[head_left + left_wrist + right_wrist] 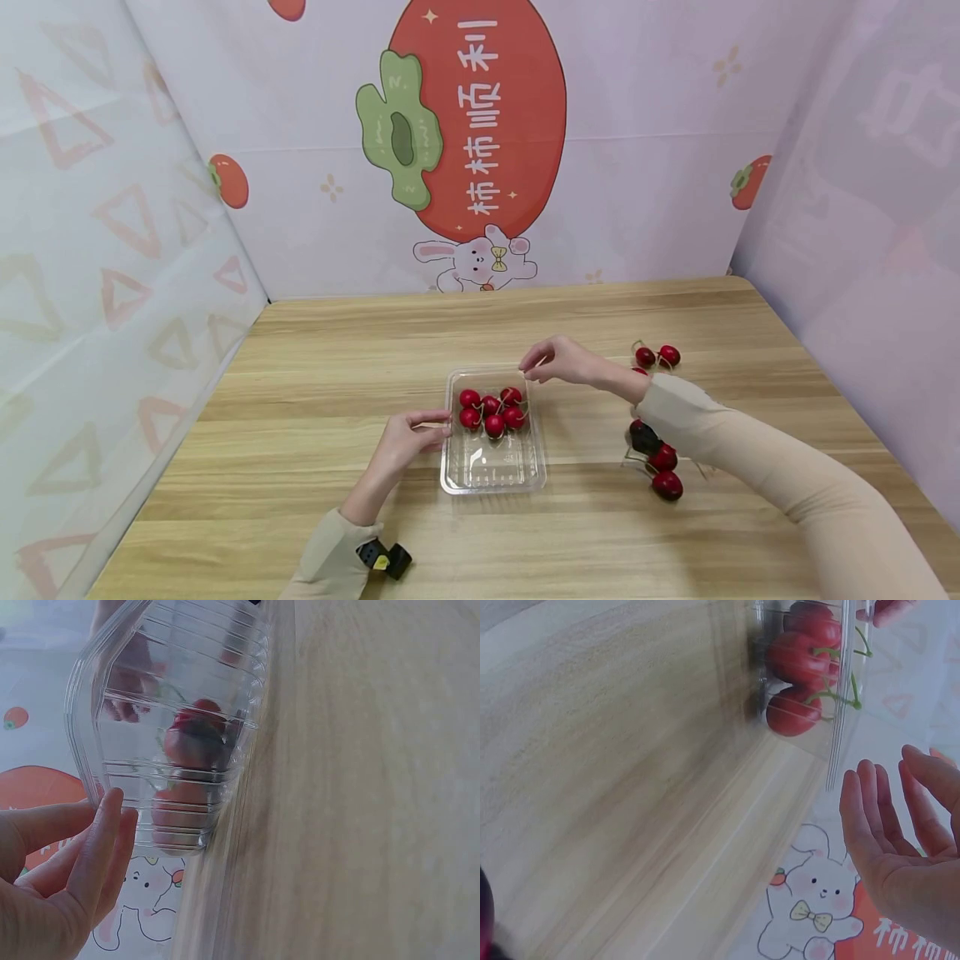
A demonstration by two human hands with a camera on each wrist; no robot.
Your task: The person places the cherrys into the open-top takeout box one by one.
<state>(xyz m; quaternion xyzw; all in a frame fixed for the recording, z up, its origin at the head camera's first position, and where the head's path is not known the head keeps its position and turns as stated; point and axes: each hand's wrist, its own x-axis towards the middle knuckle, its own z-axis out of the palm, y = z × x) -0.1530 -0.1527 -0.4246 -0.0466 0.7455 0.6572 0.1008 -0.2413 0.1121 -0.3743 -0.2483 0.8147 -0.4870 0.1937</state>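
Observation:
A clear plastic tray (492, 477) lies on the wooden table with several red cherries (490, 406) in its far half, green stems showing. At the tray's left rim is my left hand (408, 437); in the left wrist view, its thumb and fingers (111, 825) pinch that rim. My right hand (562, 360) hovers by the far right corner, its fingers relaxed. The right wrist view shows a gap between those fingertips (866, 776) and the tray wall, with nothing held.
Beside and under my right forearm lie more cherries, one pair (657, 357) farther back and a nearer group (666, 483), partly hidden by the sleeve and a dark wrist device. Patterned cloth (645, 167) hangs behind the wooden table (337, 350) and at both sides.

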